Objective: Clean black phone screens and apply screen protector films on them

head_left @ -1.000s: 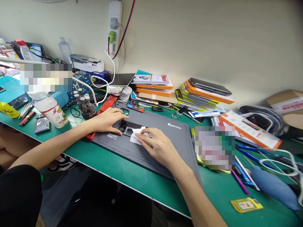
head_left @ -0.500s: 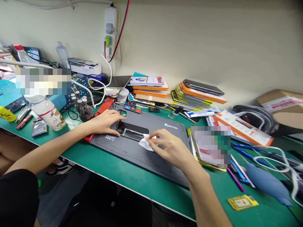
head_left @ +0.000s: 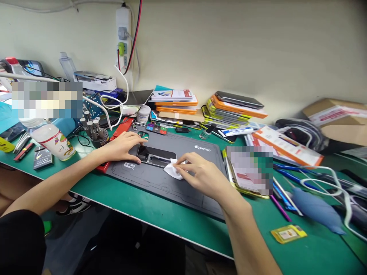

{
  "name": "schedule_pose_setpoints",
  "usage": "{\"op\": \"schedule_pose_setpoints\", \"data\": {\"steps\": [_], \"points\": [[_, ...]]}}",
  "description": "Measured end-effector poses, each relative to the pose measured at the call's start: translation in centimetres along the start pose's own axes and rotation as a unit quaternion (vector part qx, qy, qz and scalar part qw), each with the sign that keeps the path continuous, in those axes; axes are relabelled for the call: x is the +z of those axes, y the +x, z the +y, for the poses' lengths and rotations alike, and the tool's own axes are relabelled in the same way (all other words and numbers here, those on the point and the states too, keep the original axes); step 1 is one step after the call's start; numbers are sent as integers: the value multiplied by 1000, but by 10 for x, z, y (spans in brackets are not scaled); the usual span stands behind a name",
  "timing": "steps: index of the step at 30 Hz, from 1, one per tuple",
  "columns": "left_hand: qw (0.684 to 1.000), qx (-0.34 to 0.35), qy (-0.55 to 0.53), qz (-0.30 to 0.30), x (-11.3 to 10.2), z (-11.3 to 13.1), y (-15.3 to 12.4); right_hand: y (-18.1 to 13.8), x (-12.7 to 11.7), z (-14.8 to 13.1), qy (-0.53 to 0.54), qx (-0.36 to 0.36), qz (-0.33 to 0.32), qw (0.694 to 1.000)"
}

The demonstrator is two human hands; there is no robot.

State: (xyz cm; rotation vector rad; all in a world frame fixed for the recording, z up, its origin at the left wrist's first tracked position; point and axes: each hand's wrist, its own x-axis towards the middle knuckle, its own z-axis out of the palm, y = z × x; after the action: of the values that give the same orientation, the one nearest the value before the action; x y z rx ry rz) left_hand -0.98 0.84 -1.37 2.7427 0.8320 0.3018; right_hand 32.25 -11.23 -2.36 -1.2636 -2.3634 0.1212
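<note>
Left hand (head_left: 123, 147): flat, fingers together, pressing the left end of the dark rectangular phone body (head_left: 155, 156).
Right hand (head_left: 202, 175): pinching a crumpled white wipe (head_left: 171, 172), apparently touching the phone's right end.
Phone body: flat on the grey rubber mat (head_left: 155, 185).

Green bench (head_left: 129, 198) with grey mat (head_left: 183, 143), bottle (head_left: 53, 139), stacked boxes (head_left: 174, 101)

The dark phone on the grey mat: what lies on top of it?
The left hand rests on the left end of the phone. A white wipe, pinched by the right hand, covers its right end. Only the middle shows; what is under the wipe cannot be seen.
</note>
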Motion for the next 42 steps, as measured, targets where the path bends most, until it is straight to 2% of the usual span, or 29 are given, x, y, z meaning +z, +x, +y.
{"op": "schedule_pose_setpoints", "data": {"steps": [5,14,27,35,42], "points": [[1000,7,-22,-12,-3,1,2,4,3,-4,-44,13,29,999],[998,-24,-51,-12,-3,2,6,0,9,-1,-63,20,44,997],[999,-2,-40,-4,5,0,5,15,18,-20,-72,-44,38,996],[999,-6,-30,-13,4,0,6,2,9,-8,-68,7,63,996],[999,-15,-42,-14,1,2,7,4,14,-15,-100,6,82,991]]}}
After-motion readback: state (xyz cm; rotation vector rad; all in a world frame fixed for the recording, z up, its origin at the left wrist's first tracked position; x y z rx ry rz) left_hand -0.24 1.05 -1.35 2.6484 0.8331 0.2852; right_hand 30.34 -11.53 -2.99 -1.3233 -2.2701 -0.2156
